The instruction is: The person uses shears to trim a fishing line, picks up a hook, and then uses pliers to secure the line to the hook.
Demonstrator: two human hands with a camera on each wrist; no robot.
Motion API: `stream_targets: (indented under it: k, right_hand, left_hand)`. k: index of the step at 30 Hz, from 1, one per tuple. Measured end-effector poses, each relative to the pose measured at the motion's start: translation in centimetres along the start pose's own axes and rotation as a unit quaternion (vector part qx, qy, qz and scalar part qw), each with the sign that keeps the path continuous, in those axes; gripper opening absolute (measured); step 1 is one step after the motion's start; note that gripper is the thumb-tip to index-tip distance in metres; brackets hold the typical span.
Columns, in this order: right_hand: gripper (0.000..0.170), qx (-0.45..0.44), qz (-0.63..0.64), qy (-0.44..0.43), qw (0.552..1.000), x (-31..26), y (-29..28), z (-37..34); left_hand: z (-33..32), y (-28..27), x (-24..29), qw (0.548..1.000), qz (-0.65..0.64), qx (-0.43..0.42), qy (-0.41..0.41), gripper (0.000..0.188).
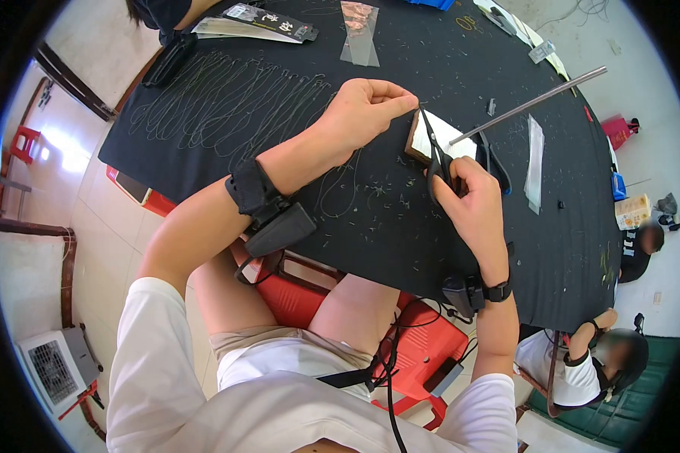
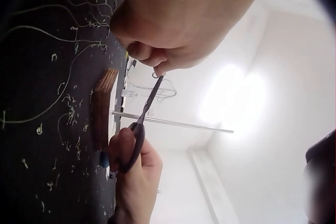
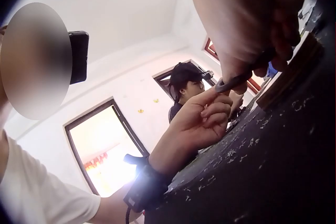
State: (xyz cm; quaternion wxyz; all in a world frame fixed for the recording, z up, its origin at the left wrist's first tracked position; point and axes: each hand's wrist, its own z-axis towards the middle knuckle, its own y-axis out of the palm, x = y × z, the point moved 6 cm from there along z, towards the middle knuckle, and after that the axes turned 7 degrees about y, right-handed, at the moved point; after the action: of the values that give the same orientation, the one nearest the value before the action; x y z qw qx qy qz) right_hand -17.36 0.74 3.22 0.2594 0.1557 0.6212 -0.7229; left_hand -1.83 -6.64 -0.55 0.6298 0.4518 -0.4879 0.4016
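Note:
My right hand (image 1: 472, 204) grips a pair of black scissors (image 1: 439, 155), fingers in the handle loops and blades pointing away from me. At the blade tips, my left hand (image 1: 366, 113) pinches a thin cord, its fingertips covering most of it; a tiny cord loop (image 2: 155, 75) shows there in the left wrist view. Under the scissors lies a wooden block (image 1: 415, 140) with a white top, and a slim metal rod (image 1: 536, 102) rises at a slant from it. Many long thin looped cords (image 1: 227, 106) are laid out left of my left hand.
Cord clippings (image 1: 378, 192) are scattered over the black tablecloth (image 1: 340, 241). Clear plastic bags (image 1: 535, 162) and a black-and-white package (image 1: 268, 24) lie farther out. Another dark-handled tool (image 1: 494, 162) is beside the block. Other people sit around the table.

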Motion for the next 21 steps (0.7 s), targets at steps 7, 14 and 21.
stream_targets:
  k: [7, 14, 21]
  right_hand:
    - [0.028, -0.013, 0.022, 0.024, 0.999, 0.21, 0.39, -0.03]
    - [0.028, -0.026, 0.029, 0.045, 0.998, 0.11, 0.51, -0.28]
    - [0.028, -0.038, 0.033, 0.037, 0.998, 0.48, 0.70, -0.19]
  left_hand:
    - [-0.05, -0.04, -0.17, 1.000, -0.020, -0.002, -0.018, 0.024]
    - [-0.11, 0.06, -0.11, 1.000, -0.015, -0.004, -0.015, 0.025]
    - [-0.13, 0.19, 0.02, 1.000, -0.010, -0.002, -0.015, 0.025]
